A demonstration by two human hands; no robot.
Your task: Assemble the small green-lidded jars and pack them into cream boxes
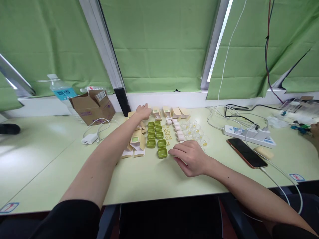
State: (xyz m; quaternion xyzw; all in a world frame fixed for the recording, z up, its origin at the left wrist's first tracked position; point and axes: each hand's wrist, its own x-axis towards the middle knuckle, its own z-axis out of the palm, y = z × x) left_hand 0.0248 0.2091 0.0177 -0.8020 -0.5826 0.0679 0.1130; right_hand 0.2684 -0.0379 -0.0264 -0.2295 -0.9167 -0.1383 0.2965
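Note:
My left hand (144,112) reaches to the back of the table, over the left end of a row of small folded card boxes (157,113). Its fingertips are hidden, and what they touch is unclear. My right hand (190,157) hovers at the front with fingers loosely bent, thumb and index apart, and nothing visible between them. Just left of its index finger lies the nearest of several small green square trays (162,152). Beside the trays are small yellow pieces (167,132), pale pink rounded pieces (178,127) and clear plastic domes (196,132). More card boxes (137,141) stand beyond my left forearm.
At the left are an open cardboard box (93,108), a plastic bottle (61,88), a black cylinder (122,101) and a white charger (89,138). On the right lie a power strip (249,135), a phone (246,152) and loose cables. Another person's hand (315,130) shows at the right edge.

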